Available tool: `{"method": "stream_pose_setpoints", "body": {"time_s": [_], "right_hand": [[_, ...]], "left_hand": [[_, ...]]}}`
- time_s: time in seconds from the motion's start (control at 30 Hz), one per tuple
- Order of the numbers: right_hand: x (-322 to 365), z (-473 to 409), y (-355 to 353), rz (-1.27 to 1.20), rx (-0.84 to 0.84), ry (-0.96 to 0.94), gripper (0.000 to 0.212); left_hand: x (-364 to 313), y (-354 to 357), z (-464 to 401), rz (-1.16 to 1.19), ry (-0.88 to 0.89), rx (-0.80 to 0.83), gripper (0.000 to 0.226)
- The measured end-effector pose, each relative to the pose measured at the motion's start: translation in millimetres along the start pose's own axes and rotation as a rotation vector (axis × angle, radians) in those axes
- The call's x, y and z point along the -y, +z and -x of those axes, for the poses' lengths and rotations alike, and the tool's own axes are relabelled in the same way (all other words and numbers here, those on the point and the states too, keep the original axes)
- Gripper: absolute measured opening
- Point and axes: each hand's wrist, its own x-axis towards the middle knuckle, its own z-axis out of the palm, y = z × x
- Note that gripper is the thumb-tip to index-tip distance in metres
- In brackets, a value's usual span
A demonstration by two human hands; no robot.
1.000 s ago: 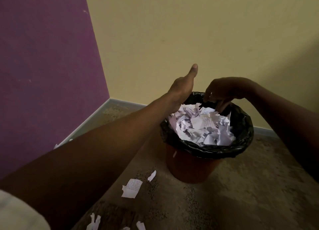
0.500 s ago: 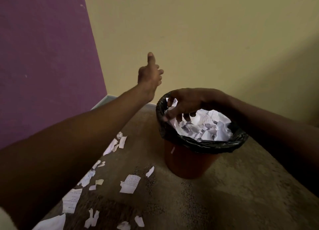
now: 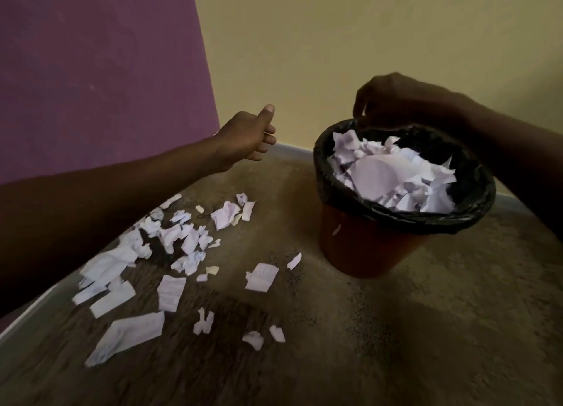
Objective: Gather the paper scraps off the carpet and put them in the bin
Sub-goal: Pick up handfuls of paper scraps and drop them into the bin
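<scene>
The scraps [image 3: 170, 253] I have yet to gather lie on the carpet [image 3: 380, 329] to my left of the bin [image 3: 365, 241], spread in a band that runs from near the bin's foot back toward the purple wall [image 3: 100, 70] and the skirting. That band is the thing the next reach turns on: it sits below and behind my left hand [image 3: 246, 137], on my left side, well apart from my right hand [image 3: 396, 100]. So the left is plainly the nearer one, and I judge it should drop down and back toward me to reach the thickest clump under my forearm.

My left hand hangs in the air between the wall and the bin, thumb up, fingers loosely curled and empty as far as I can see. My right hand is over the far rim of the bin, knuckles up, fingers bent down toward the black liner [image 3: 335, 189]; whether it is pinching the liner or just hovering over it I cannot tell (the fingertips are in shadow).

The bin stands upright and is heaped with paper nearly to the rim. One larger scrap [image 3: 262, 277] and a small sliver lie just beside its base, closer to the bin than the rest, so either hand could take those.
</scene>
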Motion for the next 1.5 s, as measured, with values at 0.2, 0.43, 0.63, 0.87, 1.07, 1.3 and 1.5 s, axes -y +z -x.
{"method": "stream_pose_setpoints", "body": {"time_s": [0.2,0.43,0.63,0.87,1.07,1.3,1.5], "right_hand": [[55.6,-13.9,26.8,-0.109,-0.046,-0.289,0.014],[122.8,-22.0,135.4,-0.142,0.177,-0.435,0.016],[139.5,-15.0,258.9,-0.047,0.461,-0.261,0.052],[154.9,6.1,347.9,-0.273,0.468,0.122,0.077],[190.6,30.7,368.9,-0.293,0.327,-0.131,0.063],[181.3,64.6,359.9,-0.287,0.104,-0.441,0.044],[164.9,43.9,342.3,-0.46,0.011,-0.387,0.027]], "left_hand": [[58.9,-21.9,28.2,-0.152,-0.011,0.028,0.048],[160.0,-51.3,68.3,-0.391,-0.136,0.011,0.058],[250.1,-63.8,114.4,-0.508,-0.183,-0.071,0.055],[354.3,-58.4,185.4,-0.582,-0.704,-0.268,0.12],[345.7,-23.9,201.2,-0.417,-0.855,-0.324,0.115],[339.5,27.3,206.2,-0.62,-0.398,-0.296,0.127],[342.2,37.8,185.9,-0.833,-0.239,-0.21,0.12]]}}
